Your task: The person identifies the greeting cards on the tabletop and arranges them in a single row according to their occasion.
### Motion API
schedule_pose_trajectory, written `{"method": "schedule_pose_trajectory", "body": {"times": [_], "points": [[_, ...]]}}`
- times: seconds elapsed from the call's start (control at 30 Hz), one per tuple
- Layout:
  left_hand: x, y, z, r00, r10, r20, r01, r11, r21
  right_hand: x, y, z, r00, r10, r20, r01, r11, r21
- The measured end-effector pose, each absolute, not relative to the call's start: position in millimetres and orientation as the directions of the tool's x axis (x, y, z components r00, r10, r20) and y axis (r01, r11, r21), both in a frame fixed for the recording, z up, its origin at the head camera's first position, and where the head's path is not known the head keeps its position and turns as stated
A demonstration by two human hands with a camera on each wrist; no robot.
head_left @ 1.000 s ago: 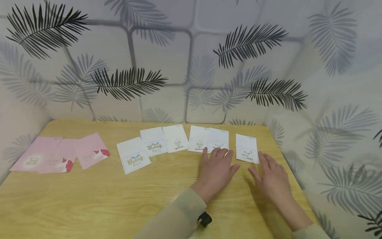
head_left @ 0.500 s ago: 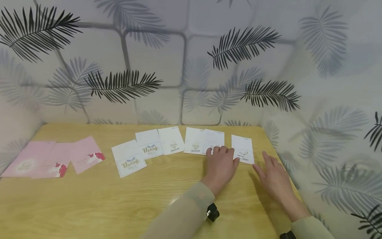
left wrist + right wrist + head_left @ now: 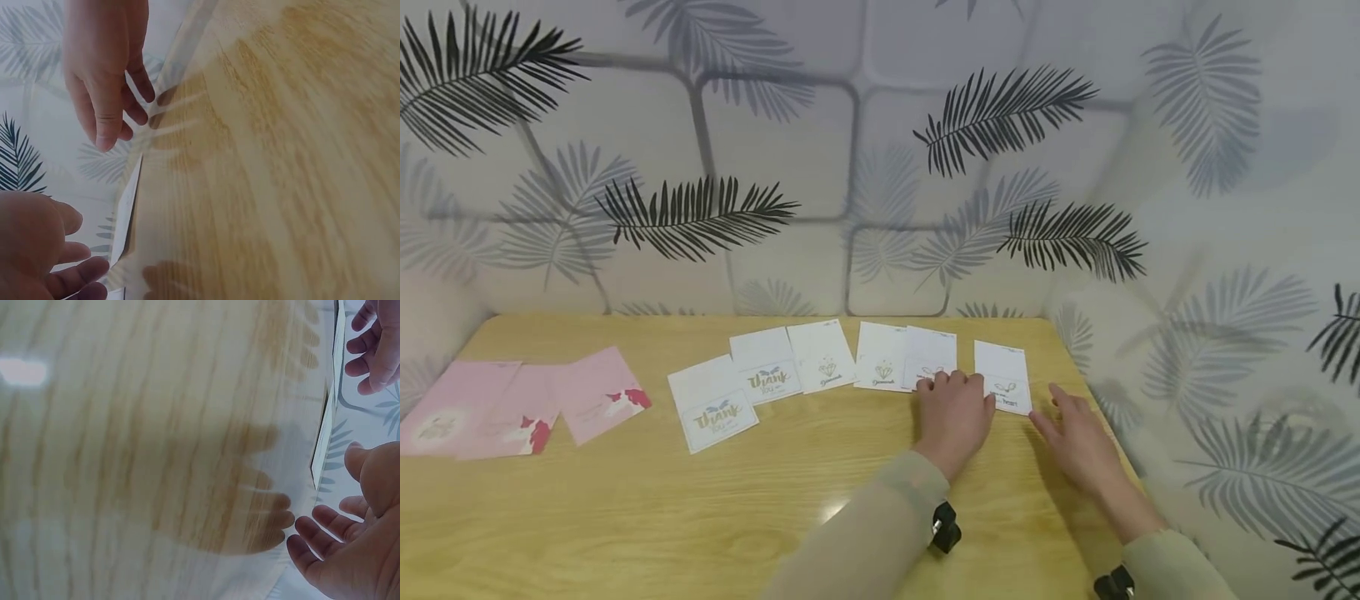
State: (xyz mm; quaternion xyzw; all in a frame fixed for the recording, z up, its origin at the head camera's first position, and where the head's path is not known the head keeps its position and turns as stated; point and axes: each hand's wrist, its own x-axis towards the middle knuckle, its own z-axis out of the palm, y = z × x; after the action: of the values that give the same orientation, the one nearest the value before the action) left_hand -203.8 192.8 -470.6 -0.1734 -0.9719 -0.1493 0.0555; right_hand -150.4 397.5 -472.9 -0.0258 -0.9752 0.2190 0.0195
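Observation:
My left hand (image 3: 955,417) hovers at the near edge of a white card with a winged print (image 3: 931,350), its fingers loosely bent and its thumb beside the rightmost white card (image 3: 1000,362). In the left wrist view, the left hand (image 3: 34,244) holds nothing. My right hand (image 3: 1081,442) is just off the lower right corner of that rightmost card, fingers spread and relaxed. The right wrist view shows the right hand (image 3: 369,531) with nothing in its grasp. Fingers of the left hand hide part of the prints on both cards.
Left of the hands lie two diamond-print cards (image 3: 883,354) (image 3: 822,354) and two "Thank you" cards (image 3: 767,358) (image 3: 713,404). Several pink cards (image 3: 602,392) overlap at the far left. Everything lies on a wooden table (image 3: 700,517) against a leaf-patterned wall (image 3: 925,200).
The left hand has moved right, from the winged-print card toward the rightmost card. The right hand stays beside that card. The whole scene has shifted left in the head view; the cards keep their layout.

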Motion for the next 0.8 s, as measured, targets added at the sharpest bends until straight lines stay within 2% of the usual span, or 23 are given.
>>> {"method": "schedule_pose_trajectory", "body": {"times": [0.2,0.37,0.57,0.8], "points": [[-205.3,201.3,-477.9,-0.936,0.328,0.129,0.351,0.899,0.262,-153.5,398.1,-471.6,-0.998,0.060,0.024,0.045,0.902,-0.429],[-210.5,203.0,-479.1,-0.942,0.295,0.161,0.329,0.906,0.266,-161.8,396.5,-468.9,-0.999,0.038,0.036,0.019,0.902,-0.431],[-216.1,205.7,-479.5,-0.954,0.267,0.138,0.295,0.919,0.263,-171.0,396.7,-462.5,-0.999,0.041,-0.035,0.052,0.881,-0.470],[-216.2,207.2,-483.0,-0.959,0.254,0.126,0.281,0.914,0.294,-180.8,397.3,-457.1,-0.997,0.044,-0.065,0.069,0.885,-0.460]]}}
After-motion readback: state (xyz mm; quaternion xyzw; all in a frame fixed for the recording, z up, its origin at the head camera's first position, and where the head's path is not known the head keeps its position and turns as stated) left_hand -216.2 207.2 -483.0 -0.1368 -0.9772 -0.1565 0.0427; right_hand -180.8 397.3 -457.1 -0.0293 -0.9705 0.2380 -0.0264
